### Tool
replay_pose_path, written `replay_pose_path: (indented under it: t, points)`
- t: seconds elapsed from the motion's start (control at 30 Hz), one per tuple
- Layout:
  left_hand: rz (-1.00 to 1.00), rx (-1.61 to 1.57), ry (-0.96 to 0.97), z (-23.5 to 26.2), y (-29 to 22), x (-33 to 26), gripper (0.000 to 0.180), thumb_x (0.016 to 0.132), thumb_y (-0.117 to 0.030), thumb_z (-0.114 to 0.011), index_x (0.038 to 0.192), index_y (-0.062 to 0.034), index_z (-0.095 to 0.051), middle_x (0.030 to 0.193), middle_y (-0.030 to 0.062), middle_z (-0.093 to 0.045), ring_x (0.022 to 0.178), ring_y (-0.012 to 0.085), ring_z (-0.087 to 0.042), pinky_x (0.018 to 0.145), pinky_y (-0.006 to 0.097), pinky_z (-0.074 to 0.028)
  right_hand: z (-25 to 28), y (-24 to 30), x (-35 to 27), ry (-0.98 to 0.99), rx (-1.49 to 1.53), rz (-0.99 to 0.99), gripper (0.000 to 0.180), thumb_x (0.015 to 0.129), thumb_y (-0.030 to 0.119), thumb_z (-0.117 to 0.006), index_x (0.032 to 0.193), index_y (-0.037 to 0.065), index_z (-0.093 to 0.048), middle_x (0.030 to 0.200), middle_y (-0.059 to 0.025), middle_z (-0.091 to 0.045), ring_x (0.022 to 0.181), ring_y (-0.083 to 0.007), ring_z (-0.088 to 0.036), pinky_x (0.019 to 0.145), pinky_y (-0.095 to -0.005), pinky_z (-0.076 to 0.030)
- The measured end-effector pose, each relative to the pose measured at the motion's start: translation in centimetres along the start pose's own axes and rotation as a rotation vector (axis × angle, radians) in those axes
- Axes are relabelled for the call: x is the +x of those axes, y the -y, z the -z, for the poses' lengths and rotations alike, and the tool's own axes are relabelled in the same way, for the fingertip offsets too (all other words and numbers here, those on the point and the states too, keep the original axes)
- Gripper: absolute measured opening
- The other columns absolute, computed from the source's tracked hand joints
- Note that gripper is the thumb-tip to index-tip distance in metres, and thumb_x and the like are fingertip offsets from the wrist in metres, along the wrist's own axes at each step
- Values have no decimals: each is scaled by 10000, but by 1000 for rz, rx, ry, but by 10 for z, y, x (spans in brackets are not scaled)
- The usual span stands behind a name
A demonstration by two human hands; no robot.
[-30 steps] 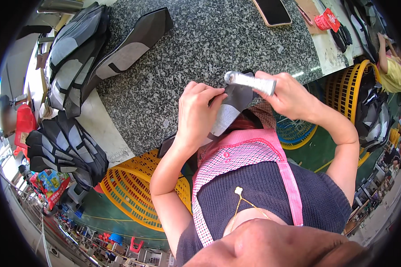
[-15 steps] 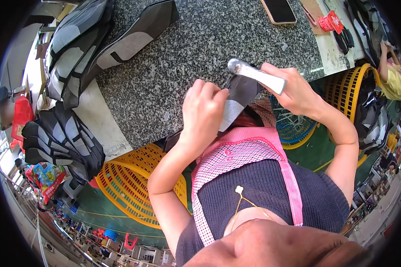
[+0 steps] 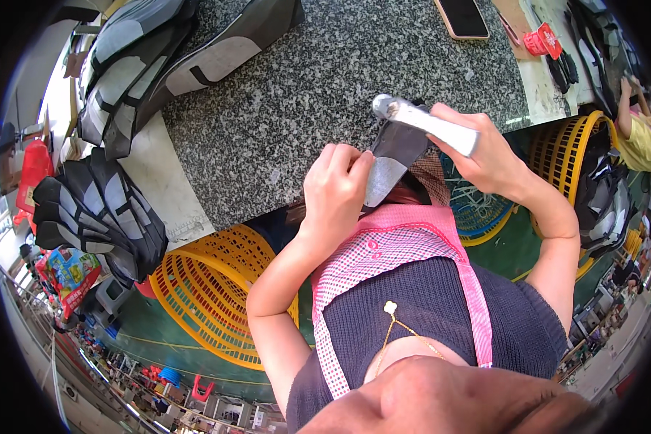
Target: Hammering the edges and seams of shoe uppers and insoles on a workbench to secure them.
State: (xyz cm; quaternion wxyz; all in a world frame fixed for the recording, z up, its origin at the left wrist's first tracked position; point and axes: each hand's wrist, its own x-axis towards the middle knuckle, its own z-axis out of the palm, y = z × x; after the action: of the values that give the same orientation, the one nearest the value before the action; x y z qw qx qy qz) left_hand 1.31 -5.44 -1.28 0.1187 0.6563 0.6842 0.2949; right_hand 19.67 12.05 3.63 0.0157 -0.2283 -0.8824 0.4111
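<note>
At the near edge of the granite tabletop [image 3: 267,137], my left hand [image 3: 335,189] is closed on a black-and-grey shoe-upper piece [image 3: 388,173]. The piece bends over the edge, its dark part on the stone and its grey patch toward me. My right hand [image 3: 484,155] is closed round a hammer [image 3: 430,124] with a shiny silver head. Its rounded end hangs just over the dark part of the piece; I cannot tell whether they touch. The hammer's handle is mostly hidden in my fingers.
Stacks of similar pieces [image 3: 217,65] lie at the far left, with more fanned pieces [image 3: 101,210] hanging below. A phone [image 3: 463,17] and a small red tub [image 3: 541,42] lie at the far right. Yellow baskets [image 3: 217,289] stand below the table.
Both hands, the hammer and the piece sit slightly further right in the picture, and the view has shifted a little. My grips are the same.
</note>
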Motion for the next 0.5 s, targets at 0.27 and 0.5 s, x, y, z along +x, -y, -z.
replay_pose_path:
  t: [0.27,0.5]
  points:
    - [-76,80,70,-2,-1,18,213,769,-11,-651,981,-3,-679,903,101,-585,864,275,-595,730,378,-516,1,-10,-6,-30,-18,-44,151,943,123,-583,1030,11,-531,717,-228,-618,721,-450,-649,603,-500,-496]
    - [5,-71,24,-14,3,72,127,826,-47,-709,943,-3,-733,818,105,-622,759,269,-627,679,365,-524,-4,-29,-10,-171,17,-105,232,1035,226,-521,1084,21,-618,742,-236,-646,745,-456,-655,634,-533,-511]
